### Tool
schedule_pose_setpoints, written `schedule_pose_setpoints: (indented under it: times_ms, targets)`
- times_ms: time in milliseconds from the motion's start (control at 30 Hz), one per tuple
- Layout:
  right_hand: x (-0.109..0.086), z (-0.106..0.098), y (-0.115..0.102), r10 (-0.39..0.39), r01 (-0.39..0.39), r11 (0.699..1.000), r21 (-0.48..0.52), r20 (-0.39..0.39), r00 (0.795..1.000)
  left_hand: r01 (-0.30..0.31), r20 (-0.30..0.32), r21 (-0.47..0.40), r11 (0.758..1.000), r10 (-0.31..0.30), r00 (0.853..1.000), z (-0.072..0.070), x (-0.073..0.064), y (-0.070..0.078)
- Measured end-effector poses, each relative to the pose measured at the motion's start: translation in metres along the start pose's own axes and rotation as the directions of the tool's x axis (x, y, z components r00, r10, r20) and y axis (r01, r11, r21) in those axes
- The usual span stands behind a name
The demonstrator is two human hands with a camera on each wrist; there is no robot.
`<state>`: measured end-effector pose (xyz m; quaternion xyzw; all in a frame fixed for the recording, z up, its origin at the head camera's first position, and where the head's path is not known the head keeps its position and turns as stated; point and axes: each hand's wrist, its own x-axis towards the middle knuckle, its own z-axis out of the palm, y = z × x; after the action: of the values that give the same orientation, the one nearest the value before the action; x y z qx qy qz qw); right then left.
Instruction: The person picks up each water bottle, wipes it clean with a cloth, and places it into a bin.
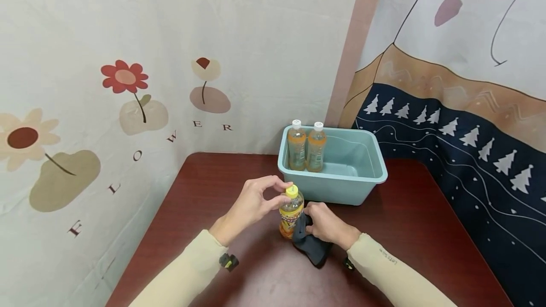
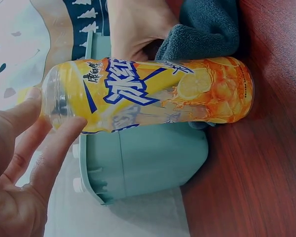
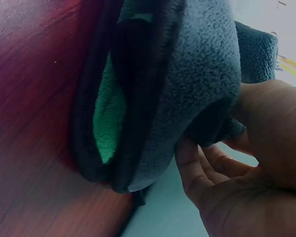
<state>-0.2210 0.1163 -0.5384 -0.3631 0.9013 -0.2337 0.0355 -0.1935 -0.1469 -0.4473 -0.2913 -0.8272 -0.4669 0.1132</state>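
Table (image 1: 213, 188): dark red-brown with wood grain, rounded at both far corners, a pale sheen across the near part
Tub (image 1: 324, 191): light blue-green plastic, standing on the far part of the table, right of the middle
Bottle (image 1: 290, 214): clear, with a yellow cap and a yellow and orange label, upright on the tabletop, just in front of the tub's left part
Cloth (image 1: 313, 248): dark grey, black-edged, bunched just right of the bottle; whether its lower end touches the wood cannot be told

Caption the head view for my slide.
Left hand holds a yellow-capped bottle by its top; right hand holds a dark cloth beside it, near a tub holding two bottles.
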Motion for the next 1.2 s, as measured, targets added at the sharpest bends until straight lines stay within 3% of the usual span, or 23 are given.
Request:
schedule_pose_setpoints:
  times_ms: [233, 467, 867, 1200]
  targets:
    - [0.0, 0.0, 0.002, 0.025, -0.025, 0.997, 0.068, 0.0, 1.0, -0.005, -0.008, 0.007, 1.0, 0.005, 1.0, 0.001, 0.001, 0.0]
    - [-0.004, -0.006, -0.004, 0.045, -0.042, 0.997, 0.061, -0.051, 0.998, -0.006, -0.008, 0.053, 0.999, 0.006, 1.0, 0.001, 0.002, -0.001]
    - [-0.006, -0.04, -0.023, 0.02, -0.009, 0.998, 0.064, -0.178, 0.984, 0.014, -0.001, 0.05, 0.999, -0.014, 1.0, -0.002, 0.001, -0.001]
    - [-0.008, -0.078, -0.041, 0.027, -0.008, 0.996, 0.092, -0.205, 0.978, 0.002, -0.009, 0.063, 0.998, -0.001, 1.0, -0.001, 0.001, 0.0]
